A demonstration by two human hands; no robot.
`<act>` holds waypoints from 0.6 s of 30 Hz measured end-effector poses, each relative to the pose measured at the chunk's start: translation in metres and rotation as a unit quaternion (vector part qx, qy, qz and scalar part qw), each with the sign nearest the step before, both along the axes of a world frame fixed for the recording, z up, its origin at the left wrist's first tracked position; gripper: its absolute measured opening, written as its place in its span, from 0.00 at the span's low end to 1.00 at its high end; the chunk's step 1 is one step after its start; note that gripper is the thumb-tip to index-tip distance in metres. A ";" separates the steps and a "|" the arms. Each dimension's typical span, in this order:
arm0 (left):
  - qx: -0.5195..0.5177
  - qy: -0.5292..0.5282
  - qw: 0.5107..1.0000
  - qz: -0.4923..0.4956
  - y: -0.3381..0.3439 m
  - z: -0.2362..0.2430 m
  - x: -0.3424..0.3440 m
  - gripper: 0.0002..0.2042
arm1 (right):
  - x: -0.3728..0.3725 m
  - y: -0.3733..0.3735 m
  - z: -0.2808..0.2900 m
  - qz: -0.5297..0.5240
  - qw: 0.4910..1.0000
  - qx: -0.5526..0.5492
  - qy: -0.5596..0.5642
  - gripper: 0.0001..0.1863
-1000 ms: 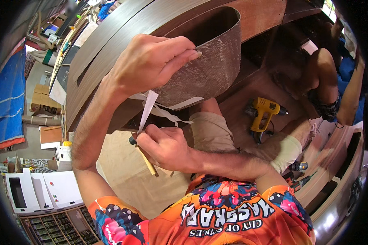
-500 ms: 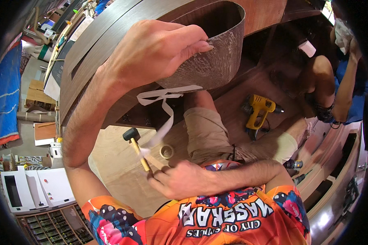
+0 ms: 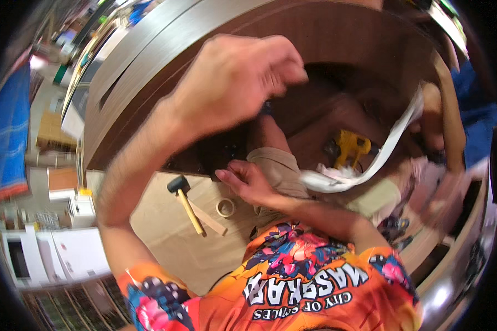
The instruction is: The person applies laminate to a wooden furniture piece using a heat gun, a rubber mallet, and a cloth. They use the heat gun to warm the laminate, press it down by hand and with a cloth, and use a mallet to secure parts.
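We hold our left hand (image 3: 246,77) curled before the dark curved panel (image 3: 337,33) on the far side; blur hides whether its grip has hold of anything. Our right hand (image 3: 252,182) sits nearer, fingers loosely parted, apparently holding nothing. To its right a white strip (image 3: 382,157) hangs in a limp arc, presumably because it is thin. The mallet (image 3: 190,212) lies left on plywood (image 3: 165,243), probably for easy reach.

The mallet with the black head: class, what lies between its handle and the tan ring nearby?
In the head view, a flat wooden strip lies slantwise between the mallet's handle and the tan ring.
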State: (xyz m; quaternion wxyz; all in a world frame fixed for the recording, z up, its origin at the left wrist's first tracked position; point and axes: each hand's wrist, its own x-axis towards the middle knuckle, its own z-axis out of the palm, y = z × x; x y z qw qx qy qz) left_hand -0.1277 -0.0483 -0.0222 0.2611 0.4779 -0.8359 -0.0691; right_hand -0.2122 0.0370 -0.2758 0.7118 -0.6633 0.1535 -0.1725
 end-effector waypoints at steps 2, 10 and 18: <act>0.028 0.055 0.998 0.011 0.017 -0.022 -0.025 0.12 | 0.020 -0.014 -0.032 -0.051 0.997 -0.011 -0.052 0.12; 0.040 -0.044 0.991 0.120 -0.010 -0.053 -0.056 0.21 | -0.016 0.026 0.000 0.081 0.984 -0.137 -0.075 0.21; 0.231 -0.029 0.970 0.068 -0.048 -0.251 -0.087 0.55 | -0.061 0.027 0.054 0.100 0.906 -0.265 -0.316 0.12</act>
